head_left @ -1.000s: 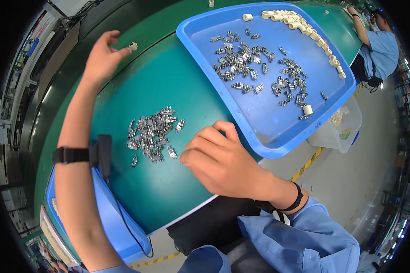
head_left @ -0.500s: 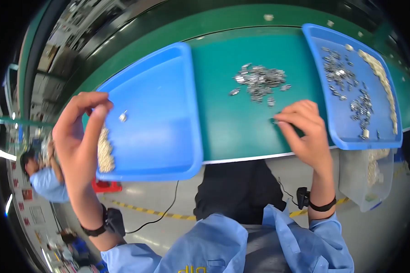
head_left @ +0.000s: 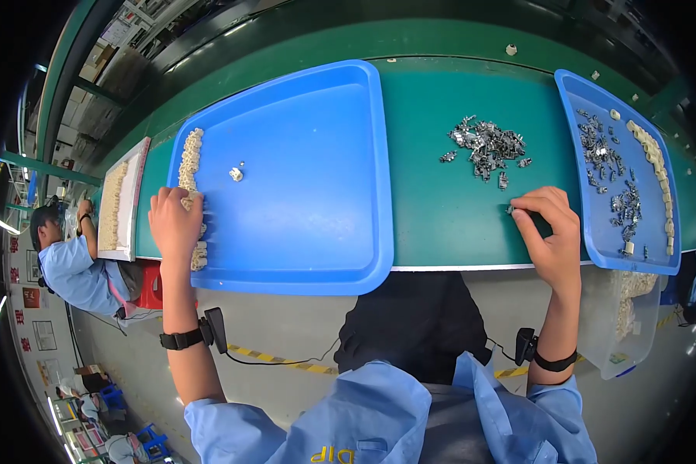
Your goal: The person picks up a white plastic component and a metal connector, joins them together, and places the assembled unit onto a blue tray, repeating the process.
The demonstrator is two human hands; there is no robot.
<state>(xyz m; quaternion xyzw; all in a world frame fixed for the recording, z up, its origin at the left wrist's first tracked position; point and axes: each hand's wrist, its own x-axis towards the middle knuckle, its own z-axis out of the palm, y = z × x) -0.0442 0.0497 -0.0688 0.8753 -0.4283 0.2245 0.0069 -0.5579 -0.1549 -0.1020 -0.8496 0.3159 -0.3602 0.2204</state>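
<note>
Head | left hand (head_left: 175,226) at cream row (head_left: 190,158), grip unclear | right hand (head_left: 552,229) pinching metal piece (head_left: 510,209) | row runs near-far

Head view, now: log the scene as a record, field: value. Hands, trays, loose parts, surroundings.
left hand: at the cream row; grip unclear
right hand: fingers pinch a small metal part
left tray: blue; cream row along its left side, one cream piece apart
metal pile: on green table, between trays
right tray: blue; metal parts, cream pieces
surroundings: co-worker at far left
</note>
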